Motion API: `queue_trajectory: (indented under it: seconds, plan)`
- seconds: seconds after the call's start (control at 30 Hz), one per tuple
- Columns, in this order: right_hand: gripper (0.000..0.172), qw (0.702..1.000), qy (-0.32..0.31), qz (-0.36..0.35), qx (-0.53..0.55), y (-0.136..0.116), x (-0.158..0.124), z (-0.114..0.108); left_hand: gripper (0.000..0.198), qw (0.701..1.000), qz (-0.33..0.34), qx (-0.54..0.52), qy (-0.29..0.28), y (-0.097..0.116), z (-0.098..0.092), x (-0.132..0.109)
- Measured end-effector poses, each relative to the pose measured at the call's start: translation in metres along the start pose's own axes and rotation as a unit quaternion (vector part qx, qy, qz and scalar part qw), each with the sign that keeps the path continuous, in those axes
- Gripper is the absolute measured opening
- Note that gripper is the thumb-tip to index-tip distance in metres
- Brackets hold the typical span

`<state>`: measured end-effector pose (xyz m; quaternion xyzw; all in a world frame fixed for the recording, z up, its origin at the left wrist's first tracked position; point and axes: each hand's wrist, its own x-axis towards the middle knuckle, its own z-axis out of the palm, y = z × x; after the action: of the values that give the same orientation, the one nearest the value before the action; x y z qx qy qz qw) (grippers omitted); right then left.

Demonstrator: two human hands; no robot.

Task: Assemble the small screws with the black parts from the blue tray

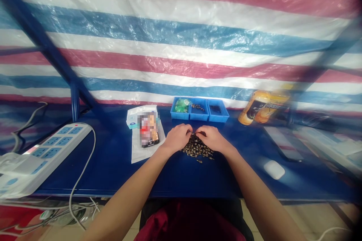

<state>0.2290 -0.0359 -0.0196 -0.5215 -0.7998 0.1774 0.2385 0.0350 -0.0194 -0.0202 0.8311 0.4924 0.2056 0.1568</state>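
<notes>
A loose heap of small dark and brass-coloured metal fasteners (197,149) lies on the blue tabletop (113,169), right in front of me. My left hand (177,138) and my right hand (212,138) curve over the top of the heap from either side, with their fingertips almost meeting. Those fingertips press into the heap, and I cannot tell whether they hold any pieces. A few stray fasteners lie at its lower edge.
Behind the hands stands a blue three-compartment tray (199,109) holding green bags and small parts. To the left lies a phone (148,130) on a white sheet. A power strip (48,150) with cables sits further left, a white mouse (273,169) right, and cans (263,107) back right.
</notes>
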Motion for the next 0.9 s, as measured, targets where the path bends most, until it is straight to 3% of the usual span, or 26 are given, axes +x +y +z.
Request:
queue_trajectory:
  seconds: [0.2, 0.43, 0.63, 0.8, 0.9]
  plan:
    - [0.018, 0.992, 0.038, 0.052, 0.106, 0.002, 0.002, 0.001, 0.022, 1.0, -0.002, 0.02, 0.006, 0.002, -0.001, 0.001]
    - [0.017, 0.957, 0.103, 0.072, 0.262, 0.011, 0.007, 0.003, 0.019, 0.999, 0.025, 0.001, 0.039, 0.01, -0.009, 0.001]
    - [0.035, 0.928, 0.127, 0.084, 0.34, 0.009, 0.01, 0.004, 0.02, 0.995, 0.07, -0.047, 0.056, 0.018, -0.01, 0.001]
    - [0.022, 0.911, 0.137, 0.093, 0.377, 0.008, 0.011, 0.005, 0.021, 0.992, 0.088, -0.056, 0.068, 0.02, -0.01, 0.001]
    - [0.023, 0.897, 0.129, 0.102, 0.411, 0.006, 0.01, 0.002, 0.022, 0.992, 0.082, -0.054, 0.076, 0.019, -0.01, 0.001]
